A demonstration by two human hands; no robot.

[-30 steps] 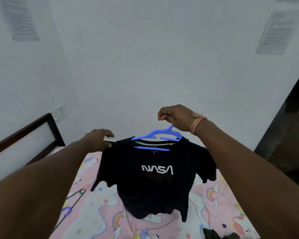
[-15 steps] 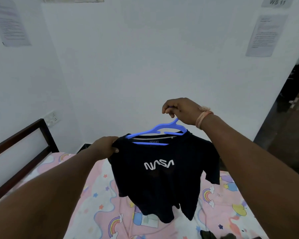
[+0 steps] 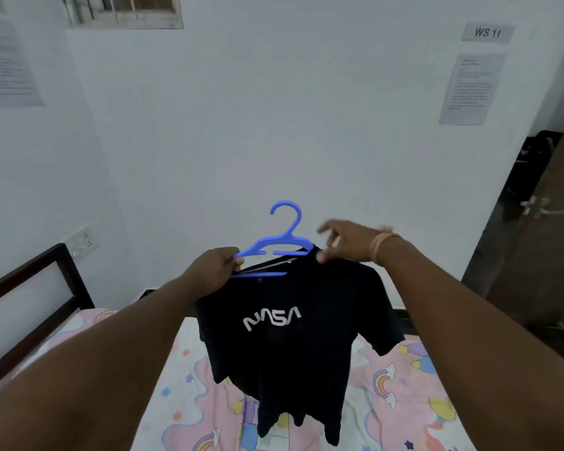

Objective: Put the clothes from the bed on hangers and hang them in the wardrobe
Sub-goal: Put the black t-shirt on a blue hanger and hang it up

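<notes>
A black T-shirt [image 3: 293, 346] with white NASA lettering hangs on a blue plastic hanger [image 3: 274, 247] held up over the bed [image 3: 183, 395]. My left hand [image 3: 214, 271] grips the hanger's left end together with the shirt's left shoulder. My right hand [image 3: 342, 240] is at the right shoulder; its thumb and fingers pinch the fabric by the hanger's right end, blurred by motion. The hanger's hook stands free, pointing up. The shirt's hem dangles just above the sheet.
The bed has a pink sheet with rainbows and stars and a dark wooden headboard [image 3: 30, 307] at the left. A white wall [image 3: 274, 125] with posted papers faces me. A dark brown wardrobe door [image 3: 541, 229] stands at the right edge.
My right hand let go of the hanger's hook and dropped to the shirt's right shoulder. My left hand shifted onto the hanger's left end. The shirt rose and the view tilted up.
</notes>
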